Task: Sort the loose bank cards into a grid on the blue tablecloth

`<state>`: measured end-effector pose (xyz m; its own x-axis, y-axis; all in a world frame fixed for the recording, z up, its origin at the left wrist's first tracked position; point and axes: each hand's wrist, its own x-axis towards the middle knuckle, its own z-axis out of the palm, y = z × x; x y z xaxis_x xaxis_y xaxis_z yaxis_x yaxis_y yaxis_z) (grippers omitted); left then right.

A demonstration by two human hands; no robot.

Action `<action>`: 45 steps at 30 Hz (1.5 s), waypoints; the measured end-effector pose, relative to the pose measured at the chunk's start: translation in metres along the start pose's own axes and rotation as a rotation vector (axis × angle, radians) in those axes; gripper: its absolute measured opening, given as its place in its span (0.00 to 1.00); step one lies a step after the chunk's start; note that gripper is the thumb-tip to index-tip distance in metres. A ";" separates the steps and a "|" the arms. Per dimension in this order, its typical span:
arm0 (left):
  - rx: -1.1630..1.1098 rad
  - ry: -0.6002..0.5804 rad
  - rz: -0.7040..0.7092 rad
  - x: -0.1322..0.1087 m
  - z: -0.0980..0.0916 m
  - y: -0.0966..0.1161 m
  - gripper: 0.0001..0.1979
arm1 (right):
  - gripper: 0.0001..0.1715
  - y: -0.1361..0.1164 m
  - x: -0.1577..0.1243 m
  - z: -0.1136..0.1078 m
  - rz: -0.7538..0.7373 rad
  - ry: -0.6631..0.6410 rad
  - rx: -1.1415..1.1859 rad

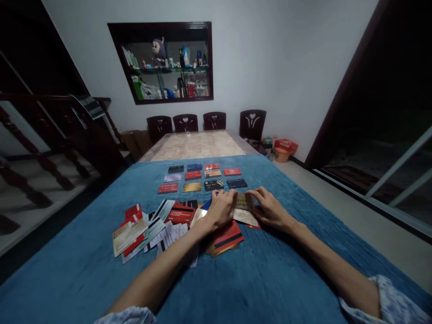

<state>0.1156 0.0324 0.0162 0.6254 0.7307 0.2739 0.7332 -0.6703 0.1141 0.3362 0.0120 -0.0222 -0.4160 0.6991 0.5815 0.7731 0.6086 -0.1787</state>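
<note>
Between my two hands is a gold card (244, 202), tilted up above the loose pile. My left hand (221, 207) is closed with its fingertips at the card's left edge. Pinching the right edge, my right hand (270, 209) has thumb and fingers bent around it. A pale card with printed text (245, 217) lies just below. Under my left wrist, a red card with a dark stripe (229, 236) rests on other cards. The mixed heap of cards (162, 225) spreads left, partly hidden by my left forearm.
Beyond my hands, cards lie in neat rows, among them a black card (213, 185), a dark blue card (236, 183) and a gold card (192, 187). A blue cloth (101, 256) covers the near table. Chairs (253, 123) stand at the far end.
</note>
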 end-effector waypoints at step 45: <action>0.079 -0.076 0.065 0.001 -0.020 -0.004 0.15 | 0.25 0.001 0.010 -0.019 -0.045 -0.106 -0.015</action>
<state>0.1082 0.0327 0.0349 0.6885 0.6958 0.2045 0.7074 -0.7065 0.0223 0.3423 0.0126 -0.0015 -0.4980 0.7075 0.5014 0.7591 0.6352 -0.1423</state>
